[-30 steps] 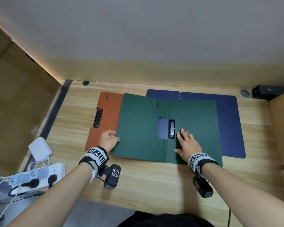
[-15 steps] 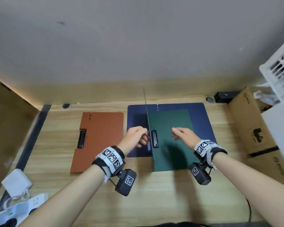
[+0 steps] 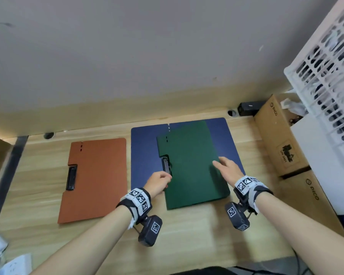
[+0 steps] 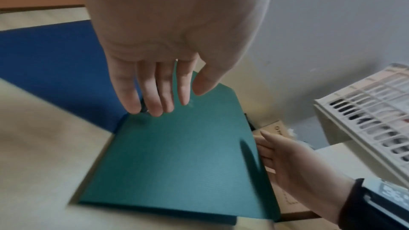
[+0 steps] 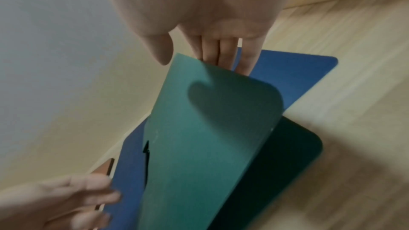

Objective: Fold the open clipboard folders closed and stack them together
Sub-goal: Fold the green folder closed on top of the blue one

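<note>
A green folder (image 3: 191, 165) lies on the open blue folder (image 3: 143, 147), its black clip (image 3: 165, 165) at its left edge. The right wrist view shows the green cover (image 5: 210, 128) still raised a little above its lower half. My left hand (image 3: 159, 182) touches the cover beside the clip with fingers (image 4: 155, 93) hanging down. My right hand (image 3: 226, 171) is at the cover's right edge, straight fingers (image 5: 221, 55) under it and the thumb just off it. An orange folder (image 3: 95, 179) lies closed to the left.
Cardboard boxes (image 3: 282, 139) line the desk's right side, with a white slatted basket (image 3: 326, 66) above them. A black device (image 3: 248, 108) sits at the back edge by the wall. A power strip (image 3: 14, 264) shows at the lower left.
The green folder's left cover swung up from flat, through upright, down onto its right half. My left hand followed it rightward; my right hand slid to the right edge.
</note>
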Available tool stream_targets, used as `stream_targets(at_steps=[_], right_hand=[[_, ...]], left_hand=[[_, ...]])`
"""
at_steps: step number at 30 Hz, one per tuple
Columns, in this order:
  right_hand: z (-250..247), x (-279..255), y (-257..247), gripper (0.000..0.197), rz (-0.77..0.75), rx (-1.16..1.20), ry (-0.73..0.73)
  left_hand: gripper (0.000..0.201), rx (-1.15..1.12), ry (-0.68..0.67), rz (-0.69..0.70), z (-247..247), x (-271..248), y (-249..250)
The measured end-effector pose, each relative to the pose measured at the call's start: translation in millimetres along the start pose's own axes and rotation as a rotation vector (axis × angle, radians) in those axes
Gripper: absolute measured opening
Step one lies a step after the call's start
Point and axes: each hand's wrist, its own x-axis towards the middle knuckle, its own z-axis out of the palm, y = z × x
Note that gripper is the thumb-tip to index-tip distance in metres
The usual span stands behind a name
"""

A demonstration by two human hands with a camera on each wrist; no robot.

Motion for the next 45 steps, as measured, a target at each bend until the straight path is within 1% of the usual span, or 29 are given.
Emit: stream_targets(at_steps=[1,3,6,7,9,10,11,13,14,16,18,20,22,24,25,27,28,31,33,35,38,42,45], right_hand=[[3.1,4.5,5.6,0.031,0.000,-0.036,0.008],[9.3,16.8,18.3,0.028,0.028,-0.117,0.000],[25.5,32.5,37.0,0.028,0.077,-0.141,-0.037],[31.2,34.2,39.5,0.028,0.092,-0.134,-0.033],[41.8,33.3,40.9,0.035,0.125,-0.115,-0.016],[46.4,32.4,41.0,0.039,0.134,-0.111,-0.007],[50.1,31.2,40.9,0.042,0.136,-0.118,0.004],[55.3,29.5,41.1,0.043,0.141,-0.140,0.021],[56.6,27.8,40.3,0.043,0.143,-0.148,0.022],[58.0,23.5,36.3,0.043,0.157,-0.167,0.010],[60.2,18.5,30.6,0.042,0.163,-0.220,-0.021],[64.1,16.0,21.1,0.044,0.158,-0.266,-0.063],[71.9,14.2,7.9,0.046,0.144,-0.313,-0.102],[84.1,9.6,-10.7,0.047,0.120,-0.348,-0.113],[90.8,5.0,-23.7,0.047,0.110,-0.356,-0.115],[107.6,-2.2,-48.8,0.047,0.085,-0.387,-0.135],[118.1,-5.7,-62.8,0.046,0.073,-0.402,-0.147],[153.9,-11.8,-100.4,0.045,0.040,-0.438,-0.167],[181.4,-14.5,-118.6,0.048,0.034,-0.460,-0.177],[208.4,-16.4,-134.6,0.052,0.016,-0.490,-0.188],[245.4,-19.1,-157.4,0.051,-0.019,-0.526,-0.230],[278.3,-19.8,-176.1,0.048,-0.036,-0.554,-0.262],[291.3,-20.9,-184.8,0.043,-0.046,-0.592,-0.276]], left_hand=[[0.023,0.009,0.014,-0.040,1.2,2.6,-8.4],[0.026,0.031,0.032,-0.109,5.0,6.8,-24.1],[0.037,0.048,0.031,-0.195,13.7,11.9,-41.9],[0.042,0.013,0.031,-0.224,17.6,13.7,-45.9],[0.051,-0.076,0.048,-0.257,24.2,19.0,-51.9],[0.052,-0.115,0.058,-0.271,26.8,22.1,-54.1],[0.047,-0.145,0.065,-0.283,28.2,24.3,-55.1],[0.032,-0.154,0.081,-0.288,27.1,26.8,-57.9],[0.029,-0.157,0.095,-0.277,24.8,28.3,-60.5],[0.035,-0.186,0.118,-0.255,16.2,27.6,-64.9],[0.041,-0.206,0.122,-0.245,1.7,23.4,-70.3],[0.044,-0.205,0.098,-0.234,-16.7,20.7,-80.4],[0.053,-0.216,0.074,-0.208,-37.0,26.9,-100.6],[0.061,-0.219,0.068,-0.192,-63.1,17.5,-105.0],[0.057,-0.219,0.076,-0.178,-77.4,8.4,-102.9],[0.038,-0.192,0.114,-0.159,-105.2,-3.9,-108.9],[0.035,-0.184,0.136,-0.137,-118.7,-7.2,-116.0],[0.036,-0.184,0.182,-0.108,-159.7,-13.8,-141.9],[0.037,-0.190,0.213,-0.105,-182.7,-18.3,-164.1],[0.039,-0.193,0.278,-0.106,-203.8,-23.4,-186.3],[0.042,-0.225,0.369,-0.137,-230.3,-29.9,-217.6],[0.042,-0.215,0.460,-0.180,-244.7,-36.0,-245.7],[0.044,-0.079,0.531,-0.174,-247.7,-40.8,-253.8]])
